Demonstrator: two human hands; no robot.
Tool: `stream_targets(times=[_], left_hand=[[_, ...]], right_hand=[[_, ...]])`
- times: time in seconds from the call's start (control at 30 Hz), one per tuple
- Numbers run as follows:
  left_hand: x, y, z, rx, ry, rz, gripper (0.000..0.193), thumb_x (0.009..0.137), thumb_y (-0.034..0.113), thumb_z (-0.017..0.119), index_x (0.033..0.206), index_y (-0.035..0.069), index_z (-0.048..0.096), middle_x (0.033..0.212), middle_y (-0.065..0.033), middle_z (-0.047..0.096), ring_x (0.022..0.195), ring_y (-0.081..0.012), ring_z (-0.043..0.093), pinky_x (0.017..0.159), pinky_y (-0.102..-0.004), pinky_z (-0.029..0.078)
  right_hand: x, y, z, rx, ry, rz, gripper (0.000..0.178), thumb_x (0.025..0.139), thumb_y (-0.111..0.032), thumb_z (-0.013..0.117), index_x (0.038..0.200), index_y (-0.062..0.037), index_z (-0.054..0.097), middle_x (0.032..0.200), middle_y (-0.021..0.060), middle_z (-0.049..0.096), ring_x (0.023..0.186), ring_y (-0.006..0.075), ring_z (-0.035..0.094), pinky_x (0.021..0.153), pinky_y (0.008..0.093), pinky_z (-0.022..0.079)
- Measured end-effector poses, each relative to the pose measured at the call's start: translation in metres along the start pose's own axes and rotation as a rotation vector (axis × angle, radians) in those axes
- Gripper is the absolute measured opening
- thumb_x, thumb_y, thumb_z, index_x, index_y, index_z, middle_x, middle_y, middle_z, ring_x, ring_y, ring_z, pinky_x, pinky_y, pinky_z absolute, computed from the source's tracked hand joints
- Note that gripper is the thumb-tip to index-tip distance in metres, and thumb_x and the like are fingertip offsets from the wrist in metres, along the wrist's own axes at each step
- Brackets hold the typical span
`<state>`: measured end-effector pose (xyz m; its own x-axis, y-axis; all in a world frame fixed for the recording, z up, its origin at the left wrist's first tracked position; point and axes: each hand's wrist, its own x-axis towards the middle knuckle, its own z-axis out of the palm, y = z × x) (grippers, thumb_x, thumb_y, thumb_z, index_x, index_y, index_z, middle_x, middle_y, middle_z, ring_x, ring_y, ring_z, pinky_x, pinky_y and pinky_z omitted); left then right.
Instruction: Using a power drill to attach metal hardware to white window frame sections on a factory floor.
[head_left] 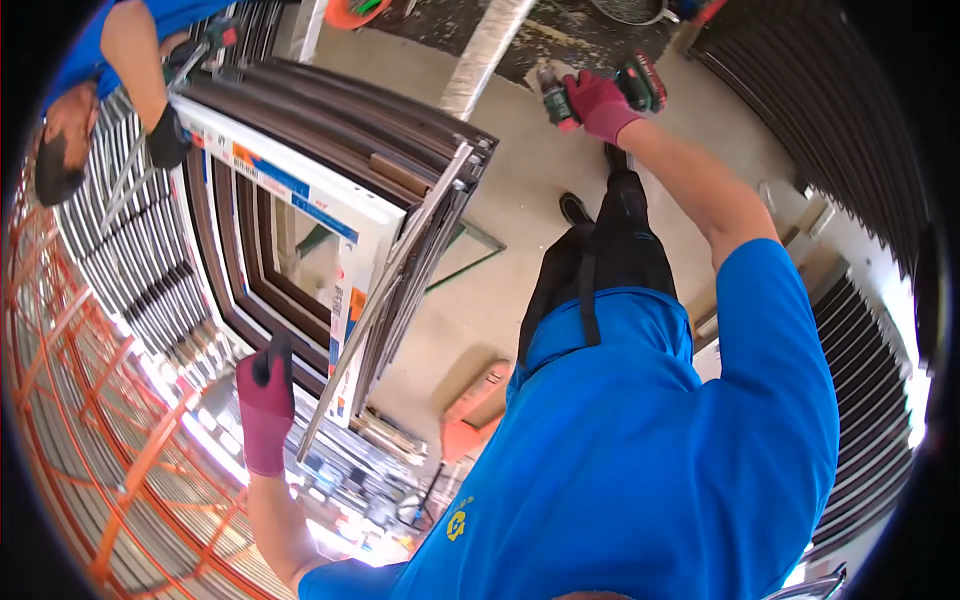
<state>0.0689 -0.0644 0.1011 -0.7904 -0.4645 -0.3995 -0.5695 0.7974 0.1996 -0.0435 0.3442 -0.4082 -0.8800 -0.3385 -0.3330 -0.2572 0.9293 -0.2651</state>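
My right hand point(598, 105), in a pink glove, is wrapped round the grip of a cordless drill point(555, 98), dark with a red and green battery. It is held out to the far right, above the floor. My left hand point(267, 405) wears a pink glove with dark fingers. Its thumb and fingers are apart, near the lower edge of a stack of window frames point(375, 215); I see nothing held in it, and whether it touches a frame cannot be told. The nearest frame is white with coloured labels, the others dark brown. A thin metal strip point(385, 290) slants across the stack's side.
A co-worker point(70, 140) stands at the far left, a black-gloved hand point(167, 138) at the white frame's corner. Orange racks point(130, 490) fill the left rim. Long dark profiles point(800, 110) lie at the right. An orange object point(475, 405) is on the floor near my legs.
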Motion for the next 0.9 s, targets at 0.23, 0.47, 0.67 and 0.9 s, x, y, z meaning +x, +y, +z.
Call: stream_targets(times=[0.23,0.47,0.67,0.9], left_hand=[[-0.042,-0.008,-0.005,-0.150,0.277,-0.144,0.017,0.096,0.017,0.065,0.094,0.000,0.061,0.081,-0.0043,0.054,0.073,-0.0120,0.048,0.065,-0.0315,0.043],[-0.069,0.037,-0.010,0.511,0.099,0.326,0.015,0.082,0.014,0.074,0.082,0.004,0.064,0.079,-0.0139,0.060,0.068,-0.0328,0.060,0.062,-0.0384,0.047],[-0.066,0.045,-0.002,0.493,0.180,0.312,0.026,0.082,0.025,0.077,0.073,0.007,0.060,0.070,-0.0134,0.055,0.061,-0.0370,0.054,0.055,-0.0426,0.041],[-0.068,0.026,0.005,0.420,0.297,0.412,0.021,0.083,0.024,0.075,0.077,0.007,0.063,0.077,-0.0132,0.061,0.066,-0.0368,0.059,0.058,-0.0431,0.044]], right_hand=[[0.029,-0.001,-0.019,-0.119,0.114,0.040,0.067,0.076,-0.027,0.076,0.134,-0.0117,0.046,0.125,0.0155,0.054,0.114,0.0337,0.058,0.088,0.0461,0.052],[-0.008,-0.125,-0.256,1.211,0.113,-0.535,0.060,0.085,-0.033,0.073,0.139,-0.0161,0.055,0.120,0.0191,0.064,0.118,0.0321,0.062,0.101,0.0457,0.048],[-0.014,-0.166,-0.270,0.497,0.102,-0.650,0.069,0.080,-0.028,0.076,0.142,-0.0141,0.049,0.128,0.0196,0.060,0.115,0.0351,0.062,0.097,0.0434,0.051],[-0.008,-0.166,-0.301,0.754,0.009,-0.441,0.038,0.081,-0.018,0.076,0.111,-0.0053,0.058,0.092,0.0144,0.069,0.087,0.0271,0.070,0.078,0.0367,0.056]])
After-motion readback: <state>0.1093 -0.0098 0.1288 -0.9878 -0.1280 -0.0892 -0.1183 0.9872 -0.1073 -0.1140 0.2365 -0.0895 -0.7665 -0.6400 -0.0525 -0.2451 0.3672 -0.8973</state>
